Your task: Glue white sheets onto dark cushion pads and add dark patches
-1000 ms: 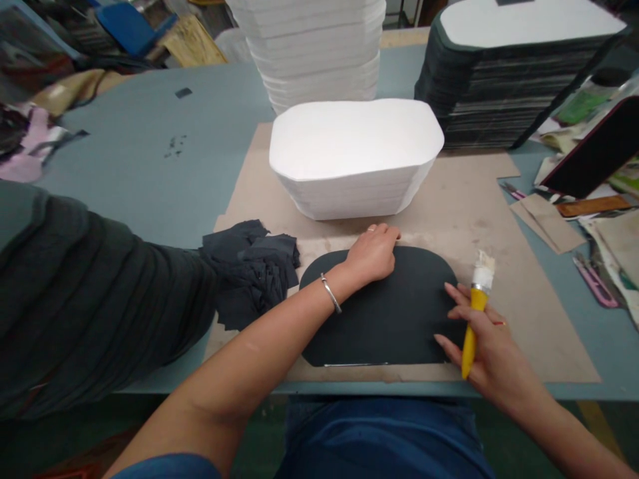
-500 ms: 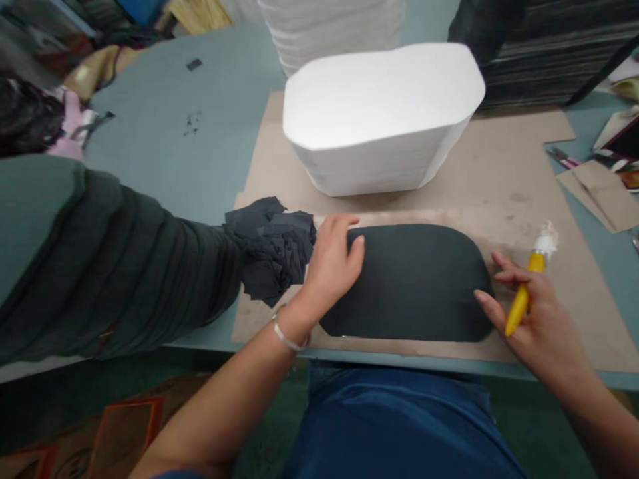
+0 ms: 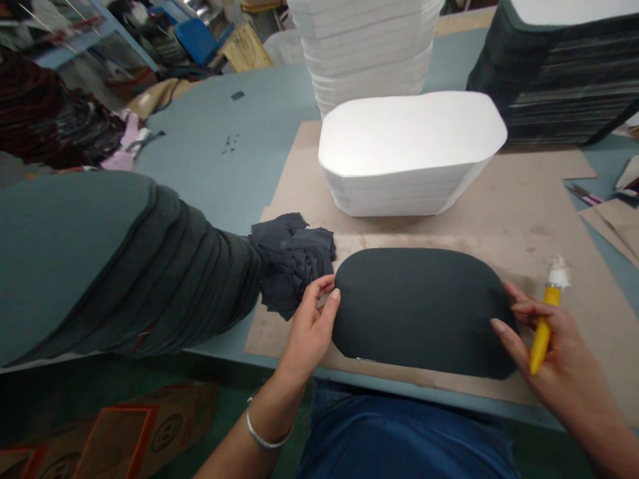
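Observation:
A dark green-black panel with rounded corners (image 3: 422,313) lies in front of me over the brown board. My left hand (image 3: 312,326) pinches its left edge between thumb and fingers. At the opposite edge is my right hand (image 3: 554,346), its thumb on top of the panel and its fingertips at the rim. That same hand also keeps a yellow-handled brush (image 3: 542,339) tucked between its fingers, white-tipped bristles pointing away. Beside my left hand sits a heap of dark fabric scraps (image 3: 294,263).
A white stack of similar shapes (image 3: 412,140) stands beyond the panel, with a taller white stack (image 3: 369,53) behind. Dark panels in a leaning stack (image 3: 200,279) fill the left. Another dark stack (image 3: 549,86) is at back right, above small pliers-like tools (image 3: 584,194).
My left hand has shifted from over the panel's upper left corner to its left edge and now grips it. My right hand stays at the right edge with the brush. The view has tilted up.

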A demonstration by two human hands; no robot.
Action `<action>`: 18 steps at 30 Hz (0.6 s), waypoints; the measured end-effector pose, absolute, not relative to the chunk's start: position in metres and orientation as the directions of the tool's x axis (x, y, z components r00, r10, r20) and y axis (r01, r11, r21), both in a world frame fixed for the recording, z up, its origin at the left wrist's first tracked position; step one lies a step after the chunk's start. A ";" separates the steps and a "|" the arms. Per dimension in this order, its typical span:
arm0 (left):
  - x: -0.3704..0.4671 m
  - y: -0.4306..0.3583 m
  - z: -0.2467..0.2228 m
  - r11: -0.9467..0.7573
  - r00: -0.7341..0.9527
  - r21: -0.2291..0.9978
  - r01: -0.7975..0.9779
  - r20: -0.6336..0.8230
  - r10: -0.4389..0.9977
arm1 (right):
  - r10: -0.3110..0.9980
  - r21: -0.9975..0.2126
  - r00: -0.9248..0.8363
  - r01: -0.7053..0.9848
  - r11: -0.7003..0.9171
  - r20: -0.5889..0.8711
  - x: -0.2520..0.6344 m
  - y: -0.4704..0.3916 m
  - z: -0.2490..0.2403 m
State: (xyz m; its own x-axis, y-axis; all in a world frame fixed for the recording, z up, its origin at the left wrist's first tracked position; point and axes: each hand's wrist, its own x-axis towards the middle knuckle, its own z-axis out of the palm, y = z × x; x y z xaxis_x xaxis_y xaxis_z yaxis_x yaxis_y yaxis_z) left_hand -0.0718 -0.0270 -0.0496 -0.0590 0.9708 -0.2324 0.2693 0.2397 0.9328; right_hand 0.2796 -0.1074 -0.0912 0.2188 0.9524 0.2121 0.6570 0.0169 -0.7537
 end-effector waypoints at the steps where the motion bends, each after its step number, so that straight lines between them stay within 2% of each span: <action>1: -0.072 -0.027 -0.050 0.238 -0.055 0.933 0.271 -0.232 0.971 | 0.952 -0.752 0.220 0.659 0.015 0.212 0.280 -0.107 -0.093; 4: -0.078 -0.029 -0.052 0.220 -0.040 0.930 0.295 -0.218 0.975 | 0.955 -0.742 0.226 0.670 -0.010 0.190 0.280 -0.105 -0.091; 6: -0.083 -0.029 -0.052 0.146 -0.022 0.907 0.394 -0.149 0.989 | 0.959 -0.717 0.221 0.697 -0.029 0.176 0.279 -0.107 -0.078; 9: -0.086 -0.027 -0.047 -0.080 0.058 0.770 0.634 0.055 0.997 | 0.955 -0.640 0.209 0.768 -0.029 0.208 0.277 -0.112 -0.042; 12: -0.072 -0.026 -0.041 -0.304 0.243 0.619 0.724 0.184 0.952 | 0.955 -0.580 0.170 0.814 0.002 0.242 0.277 -0.106 -0.003; 15: -0.046 -0.027 -0.042 -0.462 0.436 0.556 0.691 0.189 0.880 | 0.950 -0.556 0.108 0.828 0.078 0.294 0.281 -0.080 0.013; 18: -0.028 -0.030 -0.046 -0.504 0.495 0.498 0.706 0.161 0.854 | 0.943 -0.634 0.166 0.772 0.057 0.287 0.287 -0.046 0.009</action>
State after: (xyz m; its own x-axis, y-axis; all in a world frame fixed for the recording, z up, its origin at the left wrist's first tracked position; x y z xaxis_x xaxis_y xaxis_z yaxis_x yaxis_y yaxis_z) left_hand -0.0276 -0.0298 -0.0461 0.4951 0.8537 0.1614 0.7057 -0.5035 0.4984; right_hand 0.2873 -0.0458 0.0088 0.1661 0.9435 0.2869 0.7716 0.0568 -0.6336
